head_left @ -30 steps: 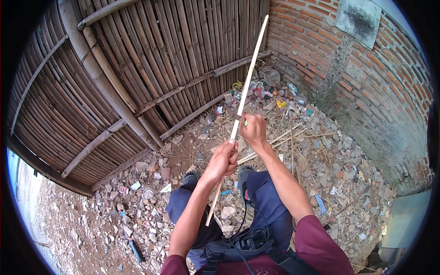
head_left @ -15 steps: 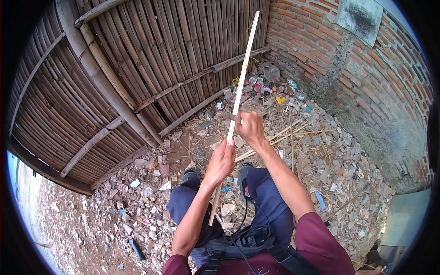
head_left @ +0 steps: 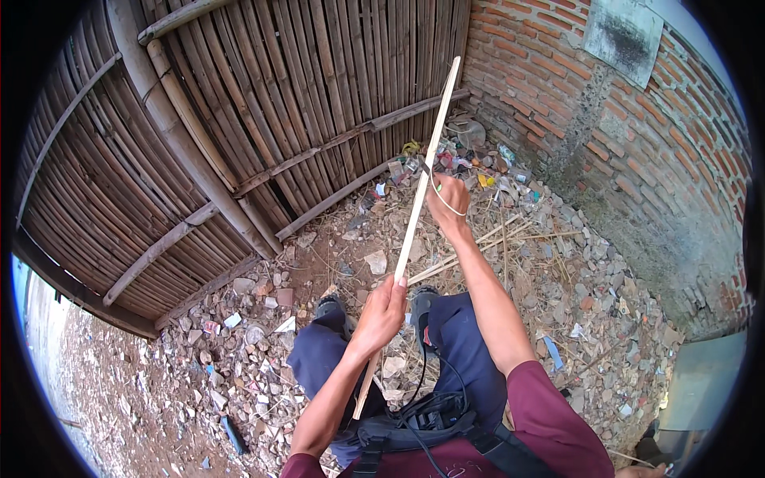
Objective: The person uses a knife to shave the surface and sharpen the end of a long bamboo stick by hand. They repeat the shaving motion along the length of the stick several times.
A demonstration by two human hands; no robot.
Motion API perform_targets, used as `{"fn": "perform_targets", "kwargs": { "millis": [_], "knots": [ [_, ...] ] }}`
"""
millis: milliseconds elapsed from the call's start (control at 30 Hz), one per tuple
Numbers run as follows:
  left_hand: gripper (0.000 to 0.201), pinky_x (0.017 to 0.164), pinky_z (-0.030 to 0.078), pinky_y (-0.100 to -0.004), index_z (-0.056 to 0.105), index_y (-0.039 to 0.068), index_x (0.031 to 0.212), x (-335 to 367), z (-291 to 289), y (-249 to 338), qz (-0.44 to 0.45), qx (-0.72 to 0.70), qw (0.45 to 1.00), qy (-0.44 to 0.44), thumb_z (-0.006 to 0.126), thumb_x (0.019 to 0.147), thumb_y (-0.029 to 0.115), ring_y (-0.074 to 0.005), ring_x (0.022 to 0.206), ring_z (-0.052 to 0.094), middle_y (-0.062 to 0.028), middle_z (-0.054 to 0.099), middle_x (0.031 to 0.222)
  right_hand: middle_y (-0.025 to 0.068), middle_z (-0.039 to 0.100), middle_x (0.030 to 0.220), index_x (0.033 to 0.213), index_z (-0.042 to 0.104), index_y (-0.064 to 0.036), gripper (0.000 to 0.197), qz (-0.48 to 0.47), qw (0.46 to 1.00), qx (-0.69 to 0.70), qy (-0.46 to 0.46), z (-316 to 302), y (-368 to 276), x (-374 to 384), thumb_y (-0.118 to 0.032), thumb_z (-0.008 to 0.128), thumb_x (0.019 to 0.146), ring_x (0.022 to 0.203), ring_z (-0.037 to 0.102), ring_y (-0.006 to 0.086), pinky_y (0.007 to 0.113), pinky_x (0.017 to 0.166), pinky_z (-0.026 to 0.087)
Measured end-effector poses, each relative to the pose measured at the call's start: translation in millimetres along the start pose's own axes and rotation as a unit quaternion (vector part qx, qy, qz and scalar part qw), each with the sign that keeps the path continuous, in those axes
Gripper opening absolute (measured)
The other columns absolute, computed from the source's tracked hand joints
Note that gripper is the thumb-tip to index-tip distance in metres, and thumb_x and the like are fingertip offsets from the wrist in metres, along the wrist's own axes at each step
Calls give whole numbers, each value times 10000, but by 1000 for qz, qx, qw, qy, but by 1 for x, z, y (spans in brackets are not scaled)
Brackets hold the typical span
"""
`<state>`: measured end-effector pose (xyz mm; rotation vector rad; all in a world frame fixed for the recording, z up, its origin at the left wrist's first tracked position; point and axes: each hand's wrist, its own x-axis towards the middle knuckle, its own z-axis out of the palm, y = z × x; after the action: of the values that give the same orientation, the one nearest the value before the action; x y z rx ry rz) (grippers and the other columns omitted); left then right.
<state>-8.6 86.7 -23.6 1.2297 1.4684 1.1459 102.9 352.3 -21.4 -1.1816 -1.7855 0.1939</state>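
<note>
A long pale bamboo strip slants up and away in front of me. My left hand is closed around its lower part, thumb along the strip, and the lower end sticks out toward my lap. Farther up, my right hand is closed on a knife whose handle is mostly hidden in the fist. The knife's dark blade lies across the strip, touching it. A thin pale shaving curls beside my right hand.
Several more bamboo strips lie on the rubble-covered ground to the right. A bamboo slat wall rises at the left and a brick wall at the right. Litter fills the corner. Another person's hand shows at lower right.
My right hand and the knife have moved up, away from me. My left hand and the strip have come down toward my lap. A curled shaving now shows by the right hand.
</note>
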Motion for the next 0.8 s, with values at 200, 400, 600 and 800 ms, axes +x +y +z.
{"fn": "perform_targets", "kwargs": {
  "millis": [200, 400, 600, 800],
  "knots": [
    [376, 617, 448, -440, 543, 1, 1000, -26, -16, -4, 24, 66, 997, 19, 428, 1169, 315, -230, 616, 531, -101, 542, 695, 299, 725, 785, 966, 814, 13, 230, -40, 999, -27, 19, -3, -6, -3, -97, 635, 875, 724, 738, 469, 527, 692, 596],
    [369, 636, 442, -481, 534, -9, 985, -37, -20, 8, 17, 93, 995, 31, 436, 1165, 298, -294, 619, 553, -151, 554, 696, 300, 726, 795, 972, 816, 9, 273, -15, 999, -7, 42, 8, -7, -5, -184, 638, 895, 753, 735, 486, 558, 724, 591],
    [372, 647, 439, -502, 532, -21, 984, -38, -22, 13, 22, 109, 993, 38, 436, 1162, 291, -346, 624, 563, -189, 564, 701, 309, 745, 885, 1046, 805, 33, 282, -4, 999, 3, 45, 4, -16, -4, -99, 654, 847, 819, 751, 470, 530, 759, 603],
    [356, 660, 439, -540, 534, -28, 986, -31, -22, 7, 41, 146, 987, 49, 451, 1153, 275, -460, 686, 603, -260, 584, 736, 322, 749, 891, 1043, 796, 64, 278, 23, 1000, 1, -3, 4, -9, -7, -45, 662, 825, 823, 762, 448, 517, 768, 600]
  ]
}}
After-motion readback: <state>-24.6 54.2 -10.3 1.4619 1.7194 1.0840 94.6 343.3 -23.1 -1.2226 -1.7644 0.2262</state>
